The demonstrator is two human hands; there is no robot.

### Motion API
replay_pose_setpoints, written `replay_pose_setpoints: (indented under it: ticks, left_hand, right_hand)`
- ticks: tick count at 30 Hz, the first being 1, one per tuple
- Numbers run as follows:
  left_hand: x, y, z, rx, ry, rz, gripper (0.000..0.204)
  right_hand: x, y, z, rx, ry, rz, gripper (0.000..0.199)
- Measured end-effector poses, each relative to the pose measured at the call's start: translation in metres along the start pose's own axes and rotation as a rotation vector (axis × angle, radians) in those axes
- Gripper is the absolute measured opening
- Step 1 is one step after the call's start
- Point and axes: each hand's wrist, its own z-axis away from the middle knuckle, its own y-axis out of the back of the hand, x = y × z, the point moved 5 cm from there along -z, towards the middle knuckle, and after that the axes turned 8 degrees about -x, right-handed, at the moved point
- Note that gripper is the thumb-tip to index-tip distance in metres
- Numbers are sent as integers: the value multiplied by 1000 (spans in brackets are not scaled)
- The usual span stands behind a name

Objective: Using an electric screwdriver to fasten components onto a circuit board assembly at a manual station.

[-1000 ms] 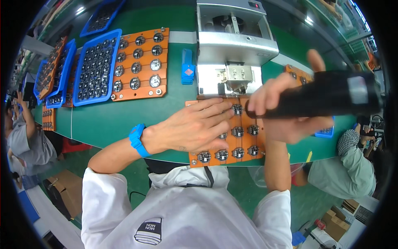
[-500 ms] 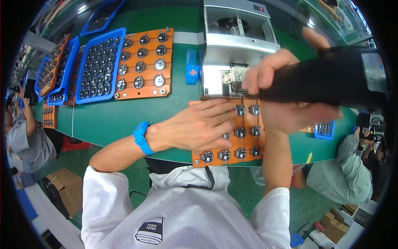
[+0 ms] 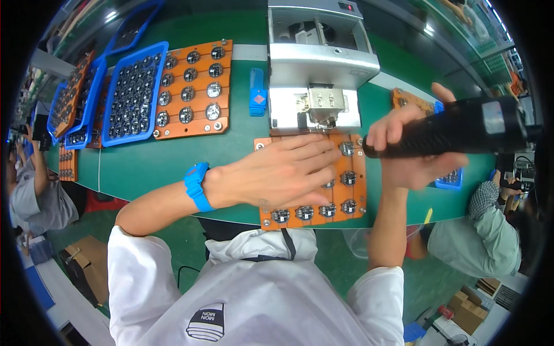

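Observation:
My left hand [image 3: 291,173], a blue strap [image 3: 197,185] on its wrist, lies with fingers stretched over an orange fixture board [image 3: 257,199] near the table's front edge. Round circuit boards [image 3: 328,209] sit in rows on that fixture; my palm and fingers cover several of them. In my right hand [image 3: 398,130] is a black electric screwdriver [image 3: 444,127], held nearly level with its narrower end above the fixture's right edge. Its bit cannot be made out. Just beyond the fixture stands a silver screw feeder [image 3: 314,106].
A second orange fixture [image 3: 199,86] with round boards lies at the left, beside a blue tray [image 3: 135,95] full of them. A blue case [image 3: 257,92] is left of the feeder. Another blue tray [image 3: 449,179] lies at the right, near a person [image 3: 479,230] in pale green.
My right hand has brought the screwdriver away from the feeder's front, to the right. My left hand has shifted slightly right over the fixture. The view has shifted a little.

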Motion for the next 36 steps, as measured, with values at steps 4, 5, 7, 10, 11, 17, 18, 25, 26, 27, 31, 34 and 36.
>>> replay_pose_setpoints:
  ticks: [4,5,7,10,11,17,18,25,26,27,31,34,36]
  left_hand:
    - [2,-5,-16,-15,14,-8,56]
    - [2,-6,-18,-18,8,-6,56]
    - [1,-9,-22,-47,15,14,56]
    - [1,-8,-24,-45,40,40,56]
    - [3,-7,-26,-45,36,42,56]
    - [3,-7,-30,-60,53,79,56]
    - [3,-8,-30,-62,52,81,55]
    - [1,-7,-28,59,23,83,50]
    - [0,-6,-27,63,27,77,50]
    - [-2,-7,-26,16,41,108,52]
    - [0,-10,-30,-31,43,100,53]
    - [1,-8,-27,6,23,98,52]
    - [2,-11,-26,17,21,67,50]
  right_hand:
    - [6,15,8,39,-46,18,96]
    - [6,16,8,44,-44,22,96]
    - [7,18,8,75,-67,91,96]
    - [9,20,6,78,-88,132,96]
    - [9,20,6,81,-88,135,96]
    - [12,19,6,79,-91,149,96]
    - [12,20,5,88,-96,153,96]
    - [7,21,1,166,-43,17,103]
    - [5,20,1,158,-41,14,103]
    - [0,18,-1,111,18,-70,101]
    - [-29,19,-33,-58,237,-246,92]
    - [-46,16,-74,82,355,-275,72]
    - [-42,19,-98,381,366,-170,70]
